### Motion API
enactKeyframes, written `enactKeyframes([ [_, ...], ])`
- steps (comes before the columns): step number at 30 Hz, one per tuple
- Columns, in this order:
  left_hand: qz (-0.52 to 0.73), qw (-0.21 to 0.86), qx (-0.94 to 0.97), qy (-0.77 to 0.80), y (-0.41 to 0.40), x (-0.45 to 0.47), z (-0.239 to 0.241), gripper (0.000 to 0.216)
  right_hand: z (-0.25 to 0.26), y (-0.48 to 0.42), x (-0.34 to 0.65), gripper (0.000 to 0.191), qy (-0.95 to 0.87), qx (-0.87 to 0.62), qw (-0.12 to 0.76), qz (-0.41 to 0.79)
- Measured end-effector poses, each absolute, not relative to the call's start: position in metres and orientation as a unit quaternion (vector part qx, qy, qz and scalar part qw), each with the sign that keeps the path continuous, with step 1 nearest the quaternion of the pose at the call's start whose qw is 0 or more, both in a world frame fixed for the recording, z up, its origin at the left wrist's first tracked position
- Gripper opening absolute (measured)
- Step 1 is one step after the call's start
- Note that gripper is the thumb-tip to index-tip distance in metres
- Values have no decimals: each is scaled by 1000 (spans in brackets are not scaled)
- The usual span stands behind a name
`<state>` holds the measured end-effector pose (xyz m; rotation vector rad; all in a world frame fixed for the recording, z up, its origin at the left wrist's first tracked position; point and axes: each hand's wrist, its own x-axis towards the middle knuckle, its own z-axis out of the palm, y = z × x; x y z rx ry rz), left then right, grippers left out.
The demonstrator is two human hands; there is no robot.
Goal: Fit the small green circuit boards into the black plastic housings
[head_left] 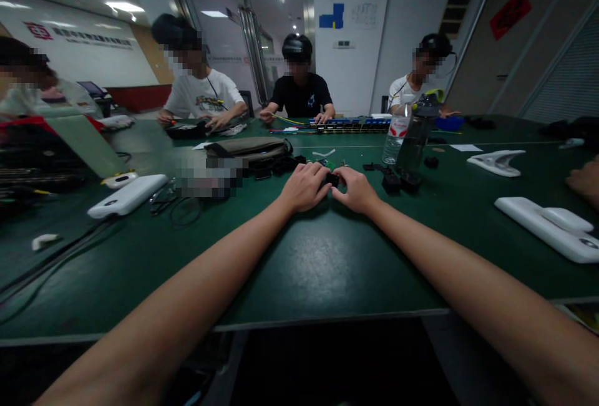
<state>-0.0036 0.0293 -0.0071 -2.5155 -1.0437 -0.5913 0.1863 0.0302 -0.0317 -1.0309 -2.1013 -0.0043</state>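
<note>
Both hands meet over the green table [327,275], arms stretched forward. Between their fingertips is a small black part [332,179], too small and covered to tell its kind. My left hand [305,186] has its fingers curled and its thumb against the part's left side. From the right, my right hand [354,189] pinches the same part between thumb and forefinger. Just behind the fingers lies a green circuit board [327,163], partly hidden by the hands. Small black pieces [391,180] lie on the table to the right of my right hand.
A water bottle [397,138] and a dark bottle [415,144] stand beyond the right hand. A grey-brown bag [250,149] lies behind the left. White devices [128,195] and cables rest at left, another white device [545,228] at right. Several people sit across the table.
</note>
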Motion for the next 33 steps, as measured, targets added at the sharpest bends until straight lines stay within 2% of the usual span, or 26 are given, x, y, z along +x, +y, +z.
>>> enactKeyframes([
  [16,-203,209,-860,-418,32,2,1,40,-27,34,165,40,-798,-466,382,-30],
  [27,-195,166,-889,-380,27,-6,3,43,-18,31,187,34,-825,-414,382,32],
  [33,-211,162,-890,-371,22,-4,4,43,-15,27,190,34,-793,-428,418,115],
])
